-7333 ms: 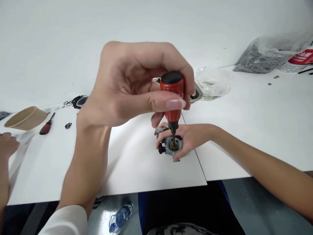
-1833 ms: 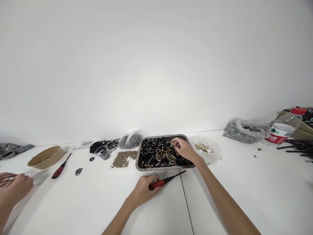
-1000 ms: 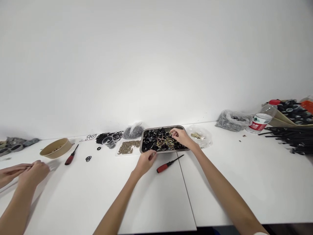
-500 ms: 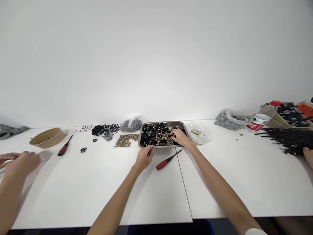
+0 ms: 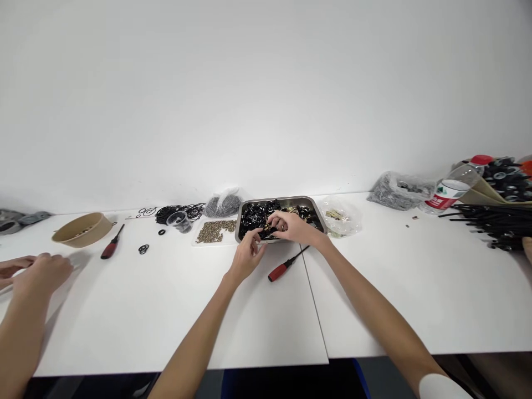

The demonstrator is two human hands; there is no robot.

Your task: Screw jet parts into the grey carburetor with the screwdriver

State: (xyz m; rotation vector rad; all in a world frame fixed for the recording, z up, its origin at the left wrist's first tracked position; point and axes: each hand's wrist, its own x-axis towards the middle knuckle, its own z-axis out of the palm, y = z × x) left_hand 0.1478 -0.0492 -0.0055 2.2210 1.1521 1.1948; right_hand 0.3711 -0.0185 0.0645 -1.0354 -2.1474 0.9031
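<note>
Both hands are close together at the front edge of a metal tray (image 5: 320, 217) filled with small black parts (image 5: 254, 213) and brass-coloured screws (image 5: 293, 210). My left hand (image 5: 246, 256) is closed with a small black part (image 5: 265, 234) at its fingertips. My right hand (image 5: 293, 227) is pinched over the tray, just right of that part; what its fingers hold is too small to make out. A red-handled screwdriver (image 5: 280, 272) lies on the table in front of the tray.
Left of the tray are brass pieces (image 5: 214, 231), a clear cup (image 5: 180, 221), black rings (image 5: 143, 249), another screwdriver (image 5: 110, 249) and a tan bowl (image 5: 83, 231). To the right are plastic bags (image 5: 397, 194), a bottle (image 5: 449, 194) and black rods (image 5: 494, 219). Other people's hands (image 5: 41, 271) show at both sides.
My right hand has moved left from among the screws towards my left hand. A black part now shows at my left fingertips. The view has shifted slightly.
</note>
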